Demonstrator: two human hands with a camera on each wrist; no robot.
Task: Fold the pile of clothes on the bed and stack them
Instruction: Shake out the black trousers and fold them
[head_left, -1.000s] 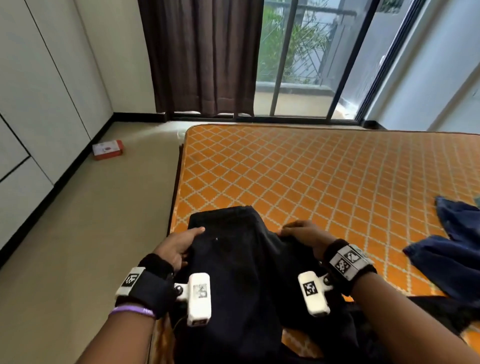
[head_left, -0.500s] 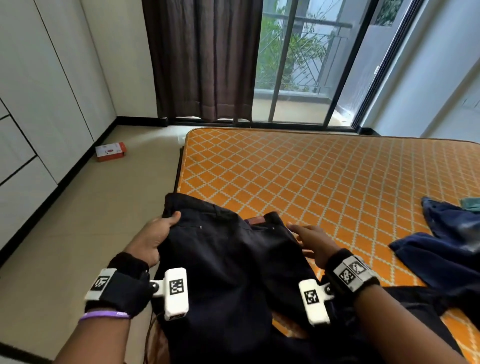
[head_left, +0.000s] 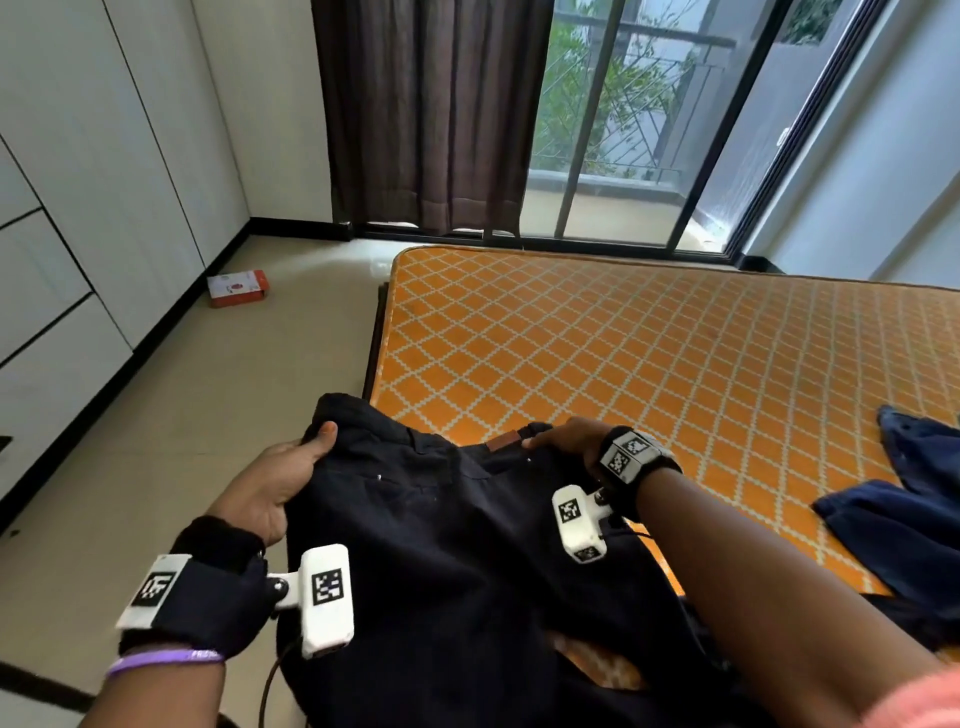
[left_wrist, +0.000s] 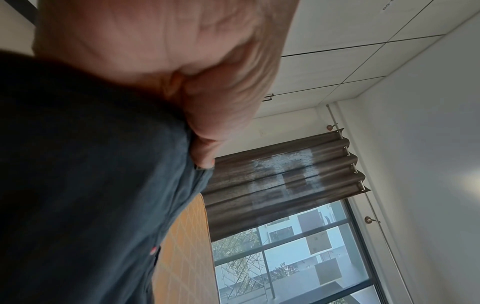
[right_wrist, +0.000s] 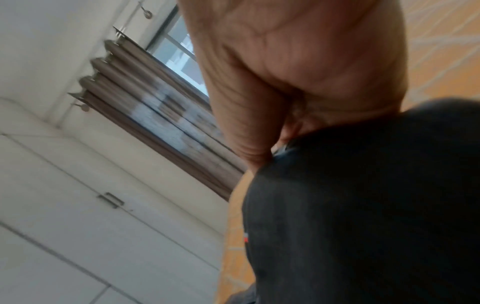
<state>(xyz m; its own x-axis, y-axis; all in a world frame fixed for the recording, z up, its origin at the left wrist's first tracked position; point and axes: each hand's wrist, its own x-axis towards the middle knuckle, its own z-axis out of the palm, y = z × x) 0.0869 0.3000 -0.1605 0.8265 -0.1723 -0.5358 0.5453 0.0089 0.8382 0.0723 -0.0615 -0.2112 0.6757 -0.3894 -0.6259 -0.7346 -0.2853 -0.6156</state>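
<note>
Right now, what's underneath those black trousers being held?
Under the black trousers the orange mattress shows, with a patch peeking through near the bottom. Both hands, left and right, grip the waistband. Anything else beneath is covered.

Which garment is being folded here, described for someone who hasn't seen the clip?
Find the orange bed; at its near left corner lie black trousers, gripped at the waistband by the left hand and right hand. Unlike the navy clothes to the right, they carry a brown waist patch.

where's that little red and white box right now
In the head view, the red-and-white box lies on the floor at far left, beside the white cabinets, left of the orange mattress.
</note>
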